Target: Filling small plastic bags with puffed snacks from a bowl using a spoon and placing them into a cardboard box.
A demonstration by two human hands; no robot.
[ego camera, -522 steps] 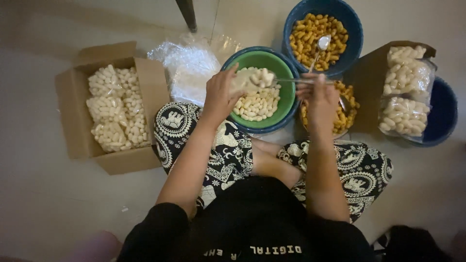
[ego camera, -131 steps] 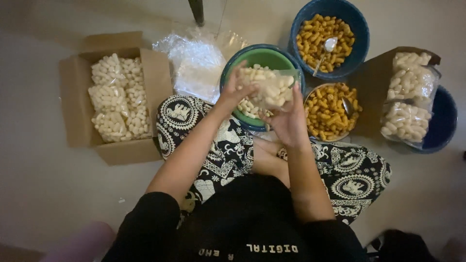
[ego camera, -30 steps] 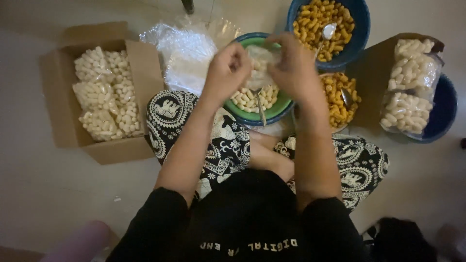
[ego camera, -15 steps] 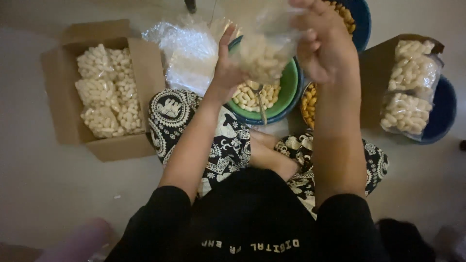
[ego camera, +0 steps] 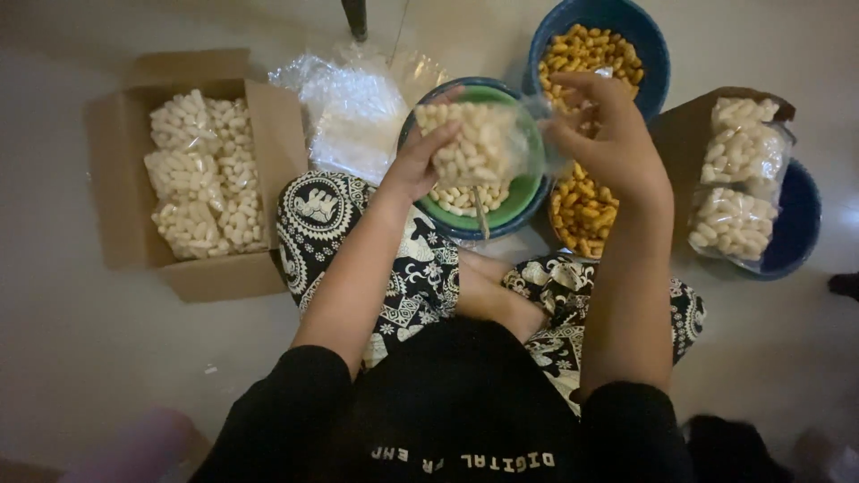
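Head view: I hold a clear bag (ego camera: 477,141) of white puffs up in the air over the green bowl (ego camera: 523,199), between my two hands. My left hand (ego camera: 419,161) cups the bag's lower left side, fingers curled around it, thumb up along its edge. My right hand (ego camera: 607,134) sits to the bag's right, its fingers pinched on the loose plastic neck there. So the bag lies with its long axis running roughly left to right, full end toward my left hand, open neck toward my right. Both hands touch it; the left carries the weight.

The box (ego camera: 118,161) of filled bags lies well off to my left, on the floor, nearer my left hand. Orange puffs sit in the blue bowl (ego camera: 651,55) beyond my right hand.
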